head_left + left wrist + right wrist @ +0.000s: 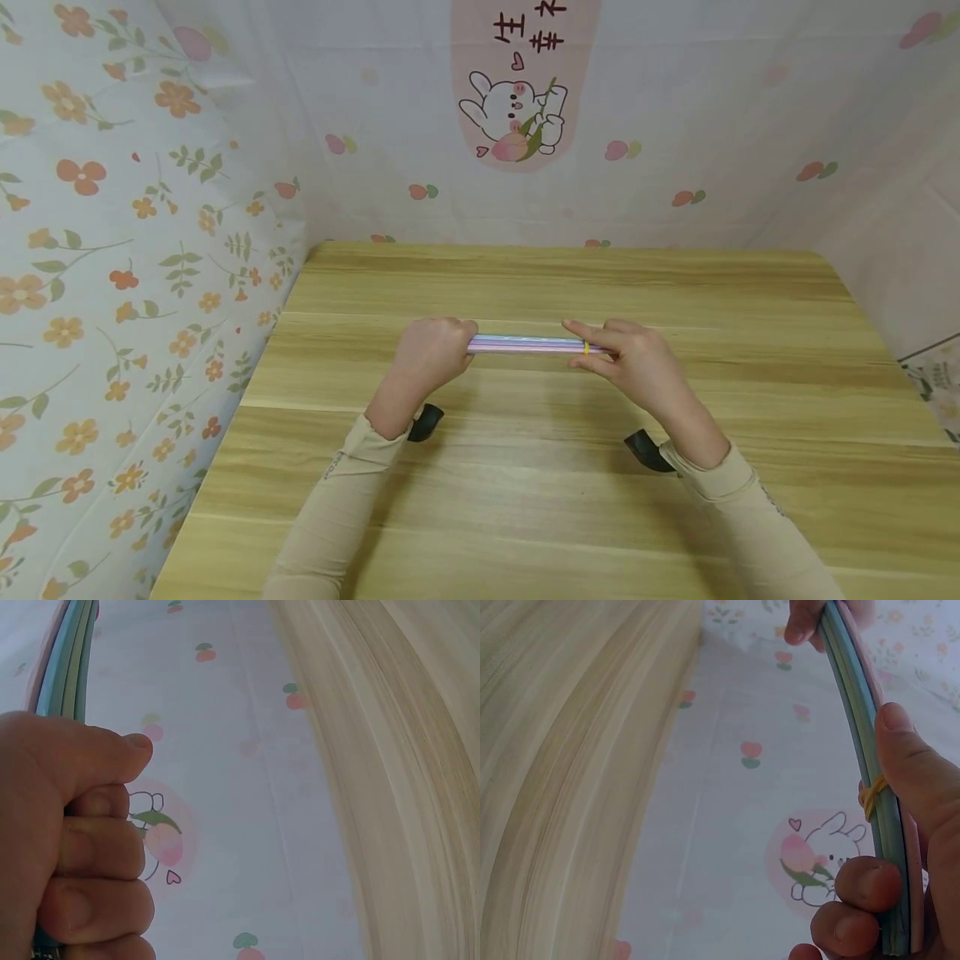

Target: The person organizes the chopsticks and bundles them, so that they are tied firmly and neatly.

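A bundle of slim pastel sticks [525,343] in pink, blue and green is held level above the wooden table. My left hand [435,350] grips one end in a fist; in the left wrist view its fingers [101,847] curl round the sticks. Near the other end, a yellow rubber band [871,796] is wound about the bundle. My right hand [641,358] holds that end beside the band. In the right wrist view its thumb [911,750] lies along the sticks while lower fingers [866,885] curl round them.
The wooden table [510,500] stretches under both hands. A white cloth with a rabbit print [517,117] hangs behind its back edge, and a flowered cloth [112,333] hangs at the left. Black curved pieces [425,422] show at both wrists.
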`<action>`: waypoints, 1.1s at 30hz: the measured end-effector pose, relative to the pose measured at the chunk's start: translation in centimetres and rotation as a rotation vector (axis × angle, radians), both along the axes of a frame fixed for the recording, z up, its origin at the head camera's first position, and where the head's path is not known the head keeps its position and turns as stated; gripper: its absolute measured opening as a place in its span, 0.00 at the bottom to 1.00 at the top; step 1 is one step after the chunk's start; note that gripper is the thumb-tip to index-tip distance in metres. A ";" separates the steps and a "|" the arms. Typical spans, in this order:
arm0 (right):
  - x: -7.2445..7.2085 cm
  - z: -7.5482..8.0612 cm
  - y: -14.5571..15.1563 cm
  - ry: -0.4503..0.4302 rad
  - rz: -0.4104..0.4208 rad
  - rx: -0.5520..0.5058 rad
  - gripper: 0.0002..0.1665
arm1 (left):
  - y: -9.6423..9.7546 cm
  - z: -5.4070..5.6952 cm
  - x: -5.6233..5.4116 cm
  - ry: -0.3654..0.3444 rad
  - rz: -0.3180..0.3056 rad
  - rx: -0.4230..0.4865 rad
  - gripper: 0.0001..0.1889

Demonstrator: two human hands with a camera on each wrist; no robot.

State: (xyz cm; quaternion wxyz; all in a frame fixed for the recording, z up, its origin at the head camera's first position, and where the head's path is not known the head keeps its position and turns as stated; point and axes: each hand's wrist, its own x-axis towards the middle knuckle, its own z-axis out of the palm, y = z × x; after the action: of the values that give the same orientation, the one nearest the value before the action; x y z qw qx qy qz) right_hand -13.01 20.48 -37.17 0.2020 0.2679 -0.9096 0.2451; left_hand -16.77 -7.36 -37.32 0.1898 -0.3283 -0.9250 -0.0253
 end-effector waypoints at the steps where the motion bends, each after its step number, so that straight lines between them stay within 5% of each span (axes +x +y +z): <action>1: 0.0 0.0 0.0 0.003 0.000 0.003 0.32 | 0.0 0.0 0.0 0.002 0.000 -0.001 0.11; 11: 0.0 0.2 0.5 -0.052 0.017 -0.004 0.33 | 0.0 0.0 -0.2 0.011 0.009 -0.016 0.11; 24: 0.2 1.1 1.4 -0.108 0.032 -0.031 0.17 | -0.2 0.1 -0.1 0.004 0.013 -0.011 0.12; 33: 0.5 1.8 0.9 -0.132 0.067 0.136 0.13 | -0.1 0.0 -0.1 -0.006 0.012 -0.029 0.16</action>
State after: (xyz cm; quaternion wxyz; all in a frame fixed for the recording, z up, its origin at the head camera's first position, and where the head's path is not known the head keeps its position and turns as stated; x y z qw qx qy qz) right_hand -12.52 21.38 -35.37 0.1149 0.2946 -0.9259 0.2066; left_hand -16.83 -7.50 -37.30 0.1825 -0.3254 -0.9277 -0.0116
